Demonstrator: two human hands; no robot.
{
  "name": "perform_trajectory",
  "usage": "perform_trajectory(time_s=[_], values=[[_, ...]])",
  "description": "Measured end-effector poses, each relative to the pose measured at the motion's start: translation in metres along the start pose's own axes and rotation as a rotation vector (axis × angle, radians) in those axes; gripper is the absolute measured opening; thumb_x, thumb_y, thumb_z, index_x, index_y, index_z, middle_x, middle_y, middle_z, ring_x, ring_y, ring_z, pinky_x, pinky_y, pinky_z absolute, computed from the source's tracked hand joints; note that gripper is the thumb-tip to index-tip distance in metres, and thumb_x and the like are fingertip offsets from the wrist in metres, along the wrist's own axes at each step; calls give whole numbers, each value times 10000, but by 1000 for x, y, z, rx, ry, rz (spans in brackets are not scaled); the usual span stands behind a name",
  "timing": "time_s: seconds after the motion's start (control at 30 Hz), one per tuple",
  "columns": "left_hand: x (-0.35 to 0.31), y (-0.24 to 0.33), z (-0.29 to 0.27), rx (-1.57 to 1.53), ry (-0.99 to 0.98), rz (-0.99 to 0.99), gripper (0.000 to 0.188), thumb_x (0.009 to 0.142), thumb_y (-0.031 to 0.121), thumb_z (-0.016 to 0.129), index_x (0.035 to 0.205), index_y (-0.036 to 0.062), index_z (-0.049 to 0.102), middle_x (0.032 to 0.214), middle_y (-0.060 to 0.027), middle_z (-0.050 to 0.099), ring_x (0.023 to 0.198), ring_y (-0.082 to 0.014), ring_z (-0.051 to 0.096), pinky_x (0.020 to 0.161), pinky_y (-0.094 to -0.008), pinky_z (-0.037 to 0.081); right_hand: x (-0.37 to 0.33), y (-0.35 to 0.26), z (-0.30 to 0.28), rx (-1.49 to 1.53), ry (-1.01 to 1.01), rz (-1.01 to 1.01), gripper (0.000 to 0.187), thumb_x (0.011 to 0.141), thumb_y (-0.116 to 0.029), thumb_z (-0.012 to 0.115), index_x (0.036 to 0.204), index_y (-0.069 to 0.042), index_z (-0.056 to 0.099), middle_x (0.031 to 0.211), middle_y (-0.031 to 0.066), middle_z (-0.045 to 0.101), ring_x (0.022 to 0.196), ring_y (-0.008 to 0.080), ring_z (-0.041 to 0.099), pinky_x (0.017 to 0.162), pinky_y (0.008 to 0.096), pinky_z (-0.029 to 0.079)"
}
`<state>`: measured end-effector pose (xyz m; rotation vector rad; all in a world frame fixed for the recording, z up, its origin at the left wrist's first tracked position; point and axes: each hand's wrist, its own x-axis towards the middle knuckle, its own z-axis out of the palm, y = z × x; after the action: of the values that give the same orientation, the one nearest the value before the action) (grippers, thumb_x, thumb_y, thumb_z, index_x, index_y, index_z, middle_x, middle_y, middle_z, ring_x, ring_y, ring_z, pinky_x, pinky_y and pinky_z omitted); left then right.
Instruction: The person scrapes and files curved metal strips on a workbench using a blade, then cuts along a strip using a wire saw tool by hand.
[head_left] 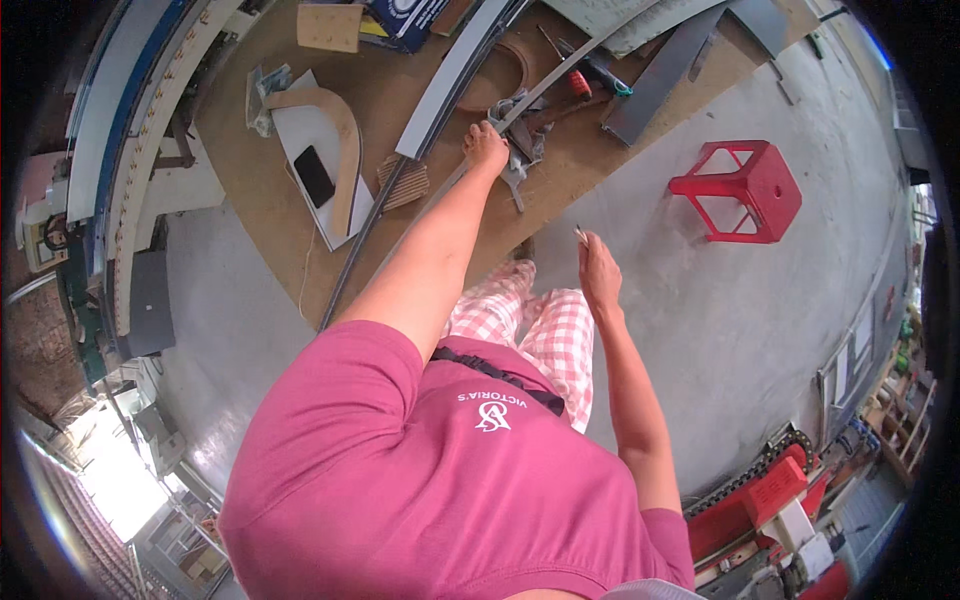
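My left hand [487,150] reaches over the brown worktable [390,105] with its fingers closed round a long thin metal strip [565,75]. That strip slants across the table from the far right toward my body. A long grey-white profile with a dark edge [450,85] lies just left of this hand. Beside my left fingers is a cluster of small metal pieces [518,140]. My right hand [599,275] is held off the table's near right edge, above the floor. Its fingers pinch a small thin pointed thing [582,235], too small to name.
Left on the table, a black phone [314,177] rests on a white board with a curved wooden strip [345,130]. A red-handled tool [579,85] and a dark grey panel [660,85] lie far right. A red plastic stool [770,190] stands on the grey floor.
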<state>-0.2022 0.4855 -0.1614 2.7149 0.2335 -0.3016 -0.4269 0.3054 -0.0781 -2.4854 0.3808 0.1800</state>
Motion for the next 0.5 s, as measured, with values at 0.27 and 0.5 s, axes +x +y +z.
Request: perform_trajectory(time_s=[0.27,0.5], values=[[10,21,-4,191,-53,48,176,836,128,400,913,32,526,906,-154,591,846,-314,588,721,-401,482,79,17,20,-49,-130,-85,233,859,-248,426,1051,-118,440,917,153,556,781,354,559,638,442,450],[7,27,-8,249,-62,19,183,839,99,375,880,22,535,878,-188,594,837,-311,593,700,-401,490,96,19,43,1,-219,-65,232,858,-217,419,1047,-83,432,885,172,544,781,364,550,631,459,442]])
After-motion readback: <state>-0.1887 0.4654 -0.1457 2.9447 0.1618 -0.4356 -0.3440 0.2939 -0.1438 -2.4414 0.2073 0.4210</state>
